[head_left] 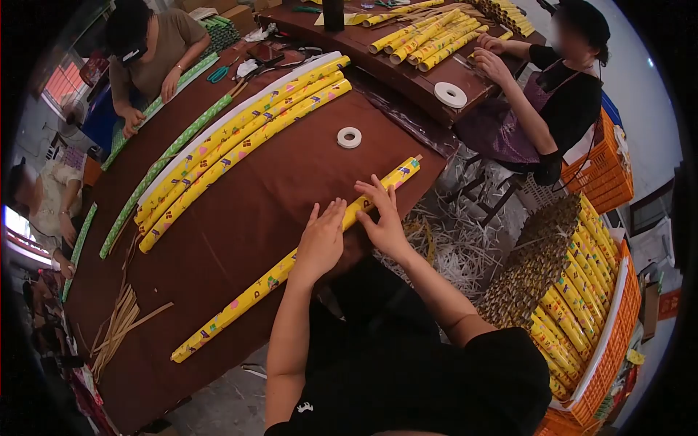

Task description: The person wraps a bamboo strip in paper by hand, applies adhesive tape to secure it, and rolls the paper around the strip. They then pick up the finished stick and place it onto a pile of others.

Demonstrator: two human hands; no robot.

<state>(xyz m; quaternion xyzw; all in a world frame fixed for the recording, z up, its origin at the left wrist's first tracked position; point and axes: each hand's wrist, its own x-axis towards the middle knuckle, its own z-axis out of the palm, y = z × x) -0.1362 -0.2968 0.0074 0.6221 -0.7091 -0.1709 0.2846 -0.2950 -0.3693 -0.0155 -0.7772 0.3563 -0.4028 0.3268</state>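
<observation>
A long yellow roll of patterned wrapping paper [240, 308] lies slantwise along the near edge of the brown table, a thin brown tip showing at its upper right end. My left hand [322, 240] rests across its middle, open, fingers stretched out together. Further up the roll is my right hand [383, 221], also open, with thumb and fingers spread over the paper. Neither hand is wrapped around it. Beyond my hands sits a white roll of tape [349, 138]. Several more yellow rolls [243, 149] lie side by side further left, with a white sheet edge behind them.
Brown strips [120, 327] lie at the table's left. A green roll [163, 163] and scissors [218, 74] are further back. Co-workers sit across and at right, near another tape roll [450, 95]. An orange crate [607, 349] of yellow rolls stands right; paper shreds [462, 247] cover the floor.
</observation>
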